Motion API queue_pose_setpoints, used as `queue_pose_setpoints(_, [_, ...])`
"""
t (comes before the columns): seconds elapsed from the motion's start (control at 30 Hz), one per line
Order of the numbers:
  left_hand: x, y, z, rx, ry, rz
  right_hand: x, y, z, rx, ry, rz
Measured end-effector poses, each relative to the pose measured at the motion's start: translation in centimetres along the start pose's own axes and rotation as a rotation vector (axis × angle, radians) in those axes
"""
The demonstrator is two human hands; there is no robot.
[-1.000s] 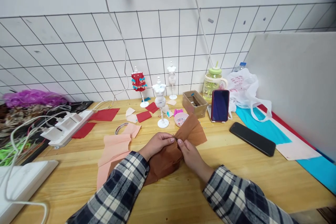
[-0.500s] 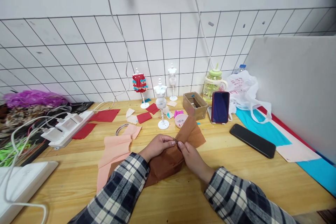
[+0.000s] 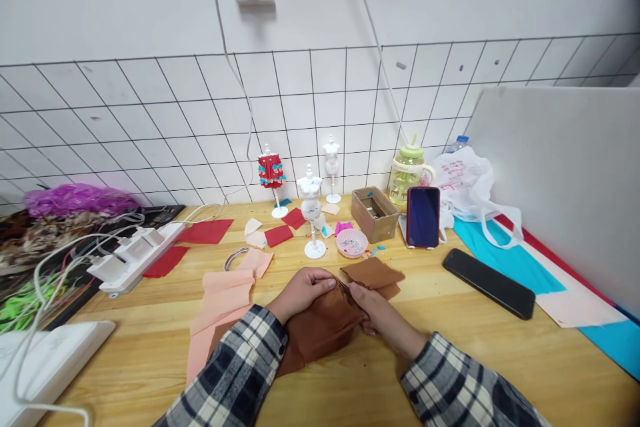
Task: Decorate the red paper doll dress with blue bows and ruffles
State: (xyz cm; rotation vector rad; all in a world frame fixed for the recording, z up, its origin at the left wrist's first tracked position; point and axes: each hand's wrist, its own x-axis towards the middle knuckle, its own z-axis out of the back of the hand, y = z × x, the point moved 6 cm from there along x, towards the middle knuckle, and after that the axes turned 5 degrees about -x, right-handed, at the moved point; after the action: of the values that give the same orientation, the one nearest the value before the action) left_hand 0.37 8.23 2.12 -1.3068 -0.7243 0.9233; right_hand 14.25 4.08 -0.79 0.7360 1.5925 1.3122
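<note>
My left hand [image 3: 307,292] is closed on brown crepe-like paper [image 3: 320,330], thumb and fingers pinched at its upper edge. Close beside it, my right hand [image 3: 373,307] pinches the same paper where it is gathered. A small, thin, dark thing shows between my fingertips, too small to name. Beyond my right hand, a flap of the brown paper spreads out flat above the table. Just past the hands stand a bare white mini dress form [image 3: 311,207] and a pink dish [image 3: 351,243] of small shiny bits.
Behind are a dress form in a red ruffled dress [image 3: 271,173], another bare form [image 3: 332,163], a cardboard box [image 3: 375,213], a propped phone [image 3: 423,217] and a drink bottle [image 3: 407,173]. A black phone [image 3: 489,283] lies right; peach paper [image 3: 220,307] and a power strip [image 3: 135,257] are left.
My right hand has moved slightly right and turned. The upright brown flap has dropped lower and flatter, uncovering the pink dish. The view has tilted upward a little.
</note>
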Motion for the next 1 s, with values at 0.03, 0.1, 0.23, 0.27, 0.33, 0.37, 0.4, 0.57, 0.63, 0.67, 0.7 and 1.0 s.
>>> queue_pose_setpoints(0.03, [-0.2,-0.5,0.0,0.047,0.008,-0.016,-0.2,0.4,-0.1,-0.008,0.044,0.043])
queue_pose_setpoints(0.1, [-0.7,-1.6,-0.2,0.146,0.018,-0.054,-0.4,1.3,-0.3,-0.063,0.071,0.168])
queue_pose_setpoints(0.23, [-1.8,-4.1,-0.5,0.386,-0.032,-0.148,-0.4,1.8,-0.6,-0.203,-0.042,0.287])
queue_pose_setpoints(0.27, [-2.1,-4.8,-0.5,0.464,-0.064,-0.191,-0.4,1.7,-0.7,-0.218,-0.074,0.283])
queue_pose_setpoints(0.33, [-2.9,-6.7,-0.1,0.617,-0.174,-0.305,-0.8,1.8,-0.9,-0.203,-0.117,0.292])
queue_pose_setpoints(0.37, [-3.6,-7.8,0.3,0.675,-0.258,-0.379,-1.2,2.0,-0.9,-0.176,-0.134,0.311])
queue_pose_setpoints(0.4, [-4.4,-8.9,0.9,0.723,-0.35,-0.442,-1.7,2.2,-0.7,-0.14,-0.157,0.334])
queue_pose_setpoints(0.57, [-11.0,-13.0,4.2,0.707,-1.001,-0.92,-5.4,2.5,5.4,0.103,-0.492,0.294])
queue_pose_setpoints(0.63, [-11.6,-12.5,3.7,0.698,-0.98,-1.02,-7.5,1.9,9.4,0.301,-0.674,0.247])
queue_pose_setpoints(0.67, [-10.7,-11.7,2.8,0.73,-0.84,-0.979,-8.6,1.7,11.3,0.396,-0.765,0.285])
queue_pose_setpoints(0.7, [-9.1,-10.5,1.4,0.785,-0.628,-0.889,-9.5,1.6,12.9,0.471,-0.816,0.326])
queue_pose_setpoints(1.0, [-3.4,-2.8,-8.4,0.802,0.112,-0.563,-8.2,-0.1,11.9,0.06,-0.655,0.177])
